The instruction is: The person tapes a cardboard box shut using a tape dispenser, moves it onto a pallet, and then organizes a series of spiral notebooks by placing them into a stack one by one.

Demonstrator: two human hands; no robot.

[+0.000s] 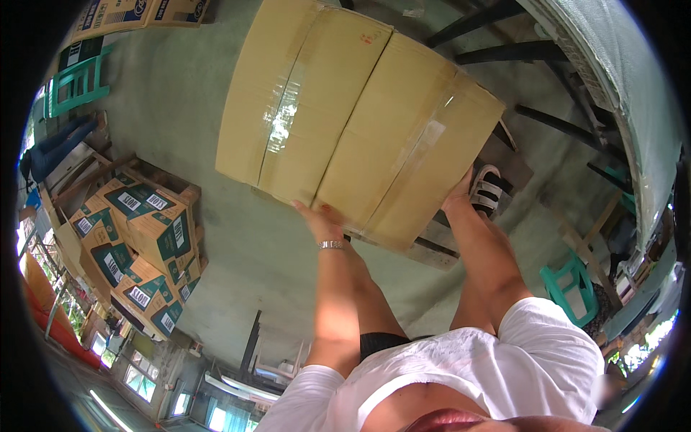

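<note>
The taped cardboard carton (356,122) is held out over the concrete floor (180,101) — left hand (317,216) and right hand (459,196) clamped against its near edge, sharing its weight.

Looked like a warehouse or storage yard: bare concrete floor (194,108), stacked printed cartons (137,237) on a wooden pallet (162,176), big taped cardboard box (353,115), plastic stools (72,86).
</note>
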